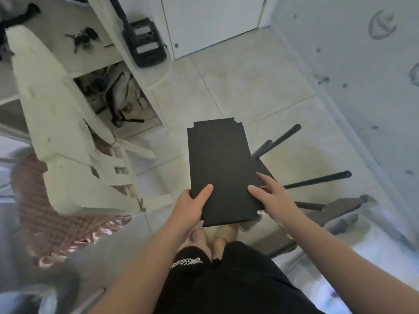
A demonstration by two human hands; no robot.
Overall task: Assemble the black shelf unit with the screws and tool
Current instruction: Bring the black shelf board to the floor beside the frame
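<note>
My left hand (pixel 192 207) and right hand (pixel 275 200) hold the flat black rectangular shelf panel (pixel 220 164) by its near corners, fingers (pixel 264 178) clamped on it.

A flat black panel (pixel 222 168) with notched corners is held level, long side pointing away; four black poles (pixel 317 180) jut out to its right.

I've got white foam packing (pixel 56 123) on the left; pink quilted cushion (pixel 45 223) tucked beneath it, black handset (pixel 145 41) beyond it, beige floor tiles (pixel 238 87) beside it.
</note>
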